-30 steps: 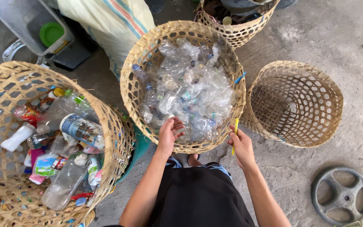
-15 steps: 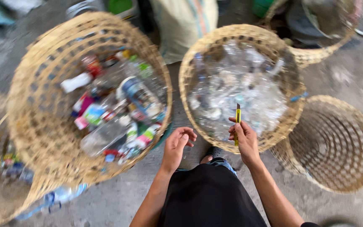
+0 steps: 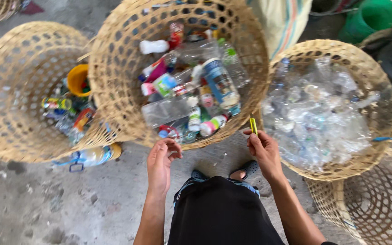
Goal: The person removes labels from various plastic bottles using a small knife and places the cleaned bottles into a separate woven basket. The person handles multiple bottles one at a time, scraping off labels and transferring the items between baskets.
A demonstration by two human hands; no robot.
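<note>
My right hand [image 3: 263, 152] grips a thin yellow tool [image 3: 253, 125], its tip pointing up over the rim between two baskets. My left hand [image 3: 161, 161] hovers with loosely curled fingers and nothing in it, just below the front rim of the middle woven basket [image 3: 114, 68]. That basket holds several mixed plastic bottles [image 3: 191, 100] with coloured labels and caps. To the right, another woven basket [image 3: 377, 113] is filled with clear crushed plastic bottles [image 3: 318, 113].
A third woven basket [image 3: 10, 90] at the left holds a yellow cup [image 3: 78, 79] and coloured containers. A clear bottle [image 3: 91, 155] lies on the concrete floor beside it. An open-weave basket [image 3: 377, 208] sits lower right. A striped sack [image 3: 280, 22] and green bucket [image 3: 368, 18] stand behind.
The view has swung left, bringing the mixed-bottle basket to the centre and a third basket into sight. Both hands have shifted from the clear-bottle basket toward the mixed one.
</note>
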